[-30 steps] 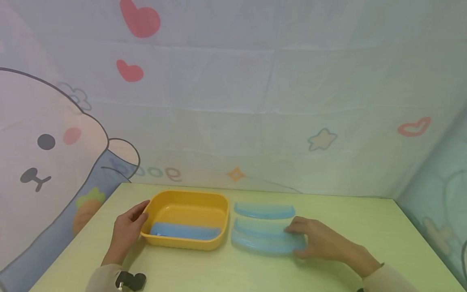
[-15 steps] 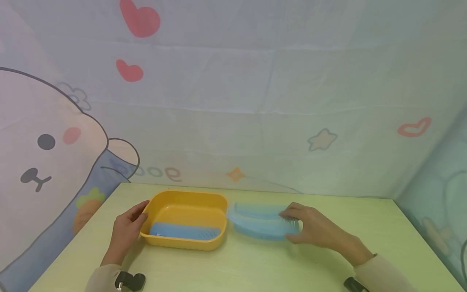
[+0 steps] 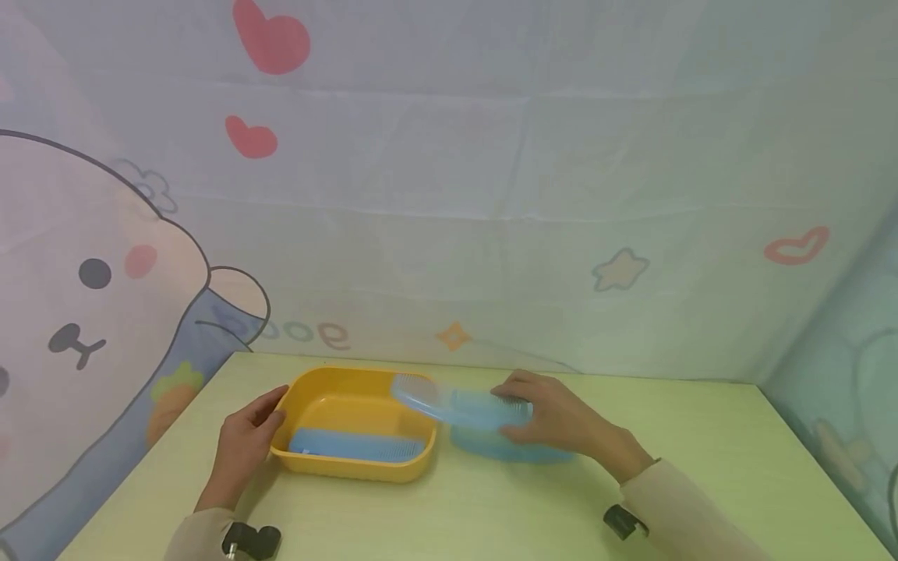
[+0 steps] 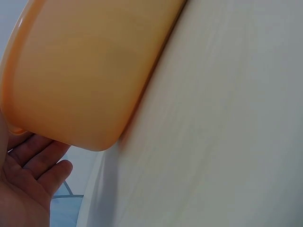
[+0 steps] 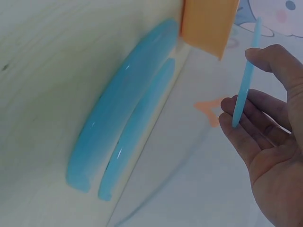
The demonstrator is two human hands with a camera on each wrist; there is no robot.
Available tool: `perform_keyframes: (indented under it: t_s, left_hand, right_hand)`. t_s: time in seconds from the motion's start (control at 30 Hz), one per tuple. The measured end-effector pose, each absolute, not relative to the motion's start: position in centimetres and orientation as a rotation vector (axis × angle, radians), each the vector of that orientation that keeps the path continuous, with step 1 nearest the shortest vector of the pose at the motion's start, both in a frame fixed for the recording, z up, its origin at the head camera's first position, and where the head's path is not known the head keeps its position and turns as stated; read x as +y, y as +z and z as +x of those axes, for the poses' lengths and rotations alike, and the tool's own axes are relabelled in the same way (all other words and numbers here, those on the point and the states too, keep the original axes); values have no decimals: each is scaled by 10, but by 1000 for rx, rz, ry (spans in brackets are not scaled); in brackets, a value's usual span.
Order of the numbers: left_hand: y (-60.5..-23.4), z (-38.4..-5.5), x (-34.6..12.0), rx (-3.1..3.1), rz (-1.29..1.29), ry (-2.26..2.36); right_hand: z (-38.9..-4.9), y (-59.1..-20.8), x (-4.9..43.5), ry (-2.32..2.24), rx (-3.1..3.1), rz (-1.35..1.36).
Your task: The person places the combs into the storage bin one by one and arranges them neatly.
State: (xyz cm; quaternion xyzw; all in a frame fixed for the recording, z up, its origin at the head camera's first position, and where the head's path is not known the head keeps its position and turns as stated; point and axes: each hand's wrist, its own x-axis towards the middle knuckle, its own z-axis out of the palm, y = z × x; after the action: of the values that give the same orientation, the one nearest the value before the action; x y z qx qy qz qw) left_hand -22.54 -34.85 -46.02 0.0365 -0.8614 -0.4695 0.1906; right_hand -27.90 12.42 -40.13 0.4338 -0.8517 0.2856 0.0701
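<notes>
A light-blue translucent comb [image 3: 421,396] is pinched between thumb and fingers of my right hand [image 3: 561,417]. Its far end overlaps the right rim of the yellow plastic basket [image 3: 354,469] in the head view; seen from the right wrist, the held comb [image 5: 244,85] is edge-on. My left hand [image 3: 242,444] grips the basket's left rim; the left wrist view shows its fingers [image 4: 46,158] under the rim at the end wall. One blue comb [image 3: 351,444] lies inside the basket, along its near side. Two more combs, a nearer one [image 5: 116,113] and a farther one [image 5: 137,130], lie on the table.
The pale table [image 3: 393,522] ends at a printed cloth backdrop [image 3: 421,156] with a bear and hearts. Black wrist devices sit at the left cuff [image 3: 251,541] and the right cuff [image 3: 623,520].
My right hand has lifted the nearest comb off the table and carried it left and away from me to the basket's right rim. The left hand and basket have stayed put.
</notes>
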Motion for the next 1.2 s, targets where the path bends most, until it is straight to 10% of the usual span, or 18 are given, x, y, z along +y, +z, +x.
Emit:
perform_keyframes:
  t_s: [1.2]
  left_hand:
    - [-462,-231,-346,-2423,134,-1311]
  right_hand:
    - [-311,-386,34,722,-2641,1427]
